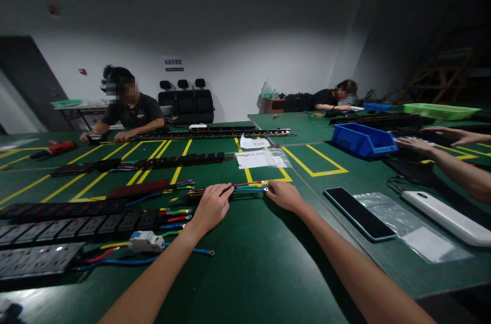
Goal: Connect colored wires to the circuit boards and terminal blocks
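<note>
My left hand is curled on the green table, its fingers closed on the near end of a bundle of coloured wires coming off a dark strip. My right hand pinches the wires' far end, by the ring terminals. Both arms reach forward from the bottom of the view. Left of my hands lie several black socket strips with red, yellow and blue leads. A small white breaker rests near my left forearm.
A phone, a plastic bag and a white power bank lie at right. A blue bin stands behind them. Another person's hands reach in from the right. Two people sit at the far tables. Paper sheets lie ahead.
</note>
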A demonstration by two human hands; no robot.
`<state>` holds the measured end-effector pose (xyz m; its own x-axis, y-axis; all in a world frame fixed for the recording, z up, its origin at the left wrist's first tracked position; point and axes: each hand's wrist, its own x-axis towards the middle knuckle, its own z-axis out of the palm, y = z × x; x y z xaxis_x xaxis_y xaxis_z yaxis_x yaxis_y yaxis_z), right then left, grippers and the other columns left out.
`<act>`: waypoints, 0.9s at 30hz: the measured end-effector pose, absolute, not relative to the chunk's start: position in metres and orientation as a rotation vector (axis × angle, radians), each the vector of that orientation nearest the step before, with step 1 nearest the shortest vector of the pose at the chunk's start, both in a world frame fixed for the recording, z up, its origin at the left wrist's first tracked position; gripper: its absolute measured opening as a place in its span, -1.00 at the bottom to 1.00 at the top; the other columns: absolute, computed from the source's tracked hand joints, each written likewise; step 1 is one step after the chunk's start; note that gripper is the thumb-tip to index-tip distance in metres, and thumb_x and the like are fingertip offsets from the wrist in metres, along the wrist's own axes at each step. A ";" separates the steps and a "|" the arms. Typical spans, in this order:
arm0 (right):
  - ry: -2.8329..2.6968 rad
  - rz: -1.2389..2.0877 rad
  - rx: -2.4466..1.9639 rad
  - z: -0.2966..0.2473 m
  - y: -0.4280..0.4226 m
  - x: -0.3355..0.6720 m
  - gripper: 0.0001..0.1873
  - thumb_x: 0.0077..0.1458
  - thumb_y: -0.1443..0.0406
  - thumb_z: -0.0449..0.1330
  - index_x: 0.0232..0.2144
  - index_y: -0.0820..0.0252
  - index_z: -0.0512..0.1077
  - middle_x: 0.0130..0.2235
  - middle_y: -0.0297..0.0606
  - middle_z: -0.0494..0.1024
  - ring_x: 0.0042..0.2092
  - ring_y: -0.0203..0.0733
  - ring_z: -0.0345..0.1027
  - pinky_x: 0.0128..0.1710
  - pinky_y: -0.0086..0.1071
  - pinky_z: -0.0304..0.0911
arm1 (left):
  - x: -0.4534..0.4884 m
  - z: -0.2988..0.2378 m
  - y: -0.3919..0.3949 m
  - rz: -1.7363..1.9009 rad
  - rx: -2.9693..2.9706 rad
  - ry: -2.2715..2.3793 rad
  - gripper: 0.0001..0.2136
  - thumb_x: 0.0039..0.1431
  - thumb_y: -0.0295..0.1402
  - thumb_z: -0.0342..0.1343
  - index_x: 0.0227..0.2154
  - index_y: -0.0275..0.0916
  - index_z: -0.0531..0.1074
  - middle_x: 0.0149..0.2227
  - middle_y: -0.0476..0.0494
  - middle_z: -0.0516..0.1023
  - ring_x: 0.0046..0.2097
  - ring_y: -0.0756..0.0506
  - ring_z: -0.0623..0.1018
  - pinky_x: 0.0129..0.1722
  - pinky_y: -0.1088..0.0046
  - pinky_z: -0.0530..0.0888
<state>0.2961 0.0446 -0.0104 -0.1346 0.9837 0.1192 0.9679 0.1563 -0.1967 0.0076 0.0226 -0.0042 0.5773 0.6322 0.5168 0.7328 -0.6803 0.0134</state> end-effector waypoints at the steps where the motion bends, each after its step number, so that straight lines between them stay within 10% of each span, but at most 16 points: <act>1: -2.206 0.114 -1.905 -0.010 0.045 0.296 -0.79 0.25 0.20 0.06 -0.26 0.13 0.46 -0.22 -0.22 0.60 -0.25 -0.18 0.42 -0.40 -0.39 -0.07 | 0.008 -0.005 0.023 -0.738 -2.605 -1.140 -0.54 0.22 -0.55 0.08 0.19 -0.22 0.38 0.16 -0.22 0.48 0.17 -0.20 0.44 0.20 0.07 0.39; 27: -1.780 0.413 -1.476 -0.026 0.054 0.281 -0.40 0.22 -0.11 -0.03 -0.68 0.14 0.17 -0.62 -0.39 0.17 -0.52 -0.30 0.09 -0.48 -0.37 -0.19 | 0.009 -0.004 0.023 -0.750 -2.608 -1.146 -0.54 0.21 -0.56 0.08 0.17 -0.22 0.39 0.15 -0.23 0.48 0.17 -0.21 0.44 0.18 0.06 0.39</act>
<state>0.2807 0.0537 -0.0265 -0.0299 0.9358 0.3512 0.6853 0.2750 -0.6743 0.0089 0.0225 -0.0040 0.5716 0.6329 0.5222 0.7320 -0.6809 0.0241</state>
